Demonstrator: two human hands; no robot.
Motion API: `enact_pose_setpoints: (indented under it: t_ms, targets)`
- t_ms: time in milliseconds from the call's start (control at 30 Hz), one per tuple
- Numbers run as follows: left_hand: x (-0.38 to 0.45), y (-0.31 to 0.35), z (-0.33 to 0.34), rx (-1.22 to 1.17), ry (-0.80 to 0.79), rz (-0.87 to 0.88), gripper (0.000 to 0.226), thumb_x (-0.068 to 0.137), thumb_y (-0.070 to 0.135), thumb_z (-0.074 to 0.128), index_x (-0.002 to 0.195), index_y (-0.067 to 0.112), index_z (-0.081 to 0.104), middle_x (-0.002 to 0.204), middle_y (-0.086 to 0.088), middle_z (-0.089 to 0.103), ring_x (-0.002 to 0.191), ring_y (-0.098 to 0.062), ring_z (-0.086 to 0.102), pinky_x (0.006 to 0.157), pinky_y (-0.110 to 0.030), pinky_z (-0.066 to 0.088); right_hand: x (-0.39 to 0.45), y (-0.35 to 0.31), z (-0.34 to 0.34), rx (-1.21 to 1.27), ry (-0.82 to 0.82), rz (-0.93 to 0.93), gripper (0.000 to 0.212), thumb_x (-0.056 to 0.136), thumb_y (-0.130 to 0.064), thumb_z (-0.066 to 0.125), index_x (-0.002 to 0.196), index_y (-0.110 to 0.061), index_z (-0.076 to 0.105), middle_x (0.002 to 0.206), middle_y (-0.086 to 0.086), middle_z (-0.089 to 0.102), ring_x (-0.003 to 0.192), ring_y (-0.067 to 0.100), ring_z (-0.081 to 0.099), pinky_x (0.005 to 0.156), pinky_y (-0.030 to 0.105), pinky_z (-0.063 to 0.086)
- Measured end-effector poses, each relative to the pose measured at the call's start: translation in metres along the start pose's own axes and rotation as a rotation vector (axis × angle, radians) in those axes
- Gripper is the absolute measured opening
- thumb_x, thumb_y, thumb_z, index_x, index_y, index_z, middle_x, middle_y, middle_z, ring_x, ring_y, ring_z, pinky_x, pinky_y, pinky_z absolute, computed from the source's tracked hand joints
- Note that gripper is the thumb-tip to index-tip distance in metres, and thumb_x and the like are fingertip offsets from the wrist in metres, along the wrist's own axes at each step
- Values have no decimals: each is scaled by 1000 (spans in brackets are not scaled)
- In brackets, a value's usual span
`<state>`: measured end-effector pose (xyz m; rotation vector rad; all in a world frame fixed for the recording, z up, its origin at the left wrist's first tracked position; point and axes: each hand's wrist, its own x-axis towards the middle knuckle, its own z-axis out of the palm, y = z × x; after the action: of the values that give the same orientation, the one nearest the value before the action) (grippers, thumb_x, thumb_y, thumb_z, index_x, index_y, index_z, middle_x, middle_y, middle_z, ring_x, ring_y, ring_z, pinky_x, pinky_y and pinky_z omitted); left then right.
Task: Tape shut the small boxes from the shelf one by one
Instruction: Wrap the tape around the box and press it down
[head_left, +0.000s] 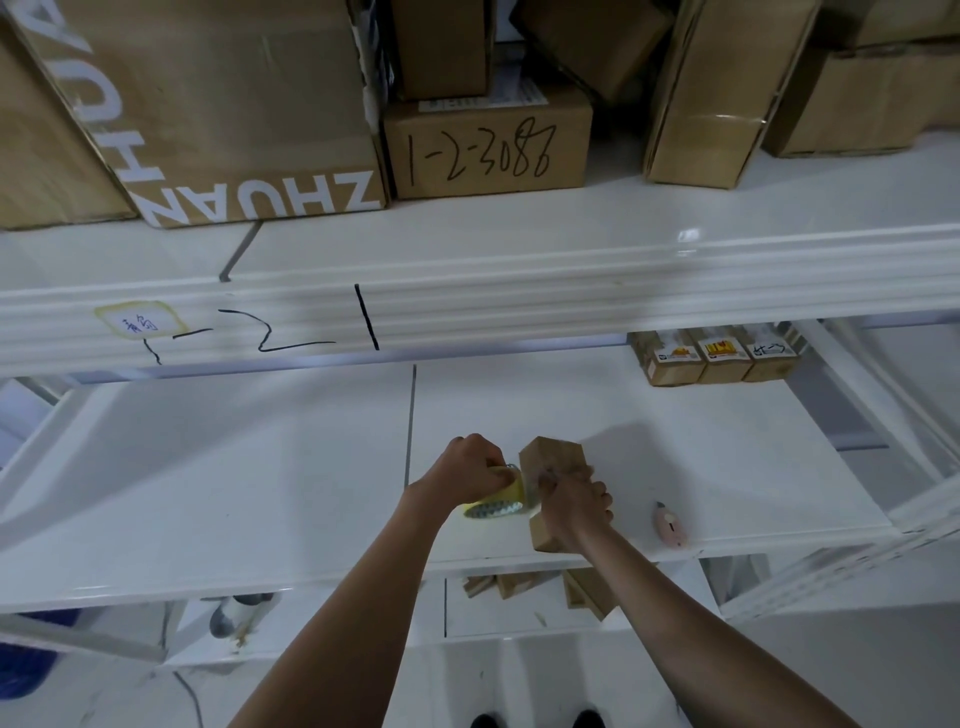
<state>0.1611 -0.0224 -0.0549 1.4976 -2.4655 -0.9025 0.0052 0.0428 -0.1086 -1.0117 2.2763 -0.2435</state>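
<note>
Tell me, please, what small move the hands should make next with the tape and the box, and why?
Probably draw the tape roll along the small box: the left hand grips the roll against the box, while the right hand steadies it on the shelf.

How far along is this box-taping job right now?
Done: possibly the three labelled small boxes at the shelf's back right, though their seals are unclear. In hand: the left hand grips the tape roll against a small box held by the right hand. Left: maybe the boxes on the shelf below.
</note>
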Motion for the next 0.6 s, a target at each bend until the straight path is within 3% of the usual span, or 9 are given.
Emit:
enact_pose_setpoints:
  t_ms: [200, 300, 600]
  targets:
    - [1, -4, 2, 75, 28, -8, 19, 84, 38, 68, 72, 24, 69, 67, 8, 59, 70, -13, 56, 63, -24, 43, -7, 2, -10, -1, -6, 14, 84, 102, -56, 34, 157, 2, 7, 152, 23, 30, 138, 39, 30, 115, 49, 28]
    - [-1, -10, 2, 100, 28, -8, 25, 85, 43, 70, 80, 19, 74, 67, 8, 57, 70, -13, 55, 66, -25, 44, -11, 1, -16, 22, -39, 7, 84, 102, -55, 35, 157, 2, 6, 152, 24, 29, 139, 40, 30, 115, 50, 29]
    - [2, -9, -13, -36, -78, -93, 24, 86, 45, 73, 85, 22, 78, 73, 9, 65, 70, -5, 60, 56, -16, 40, -18, 1, -38, 163, -74, -132, 81, 104, -53, 35, 157, 1, 6, 150, 25, 33, 138, 42, 32, 111, 50, 32]
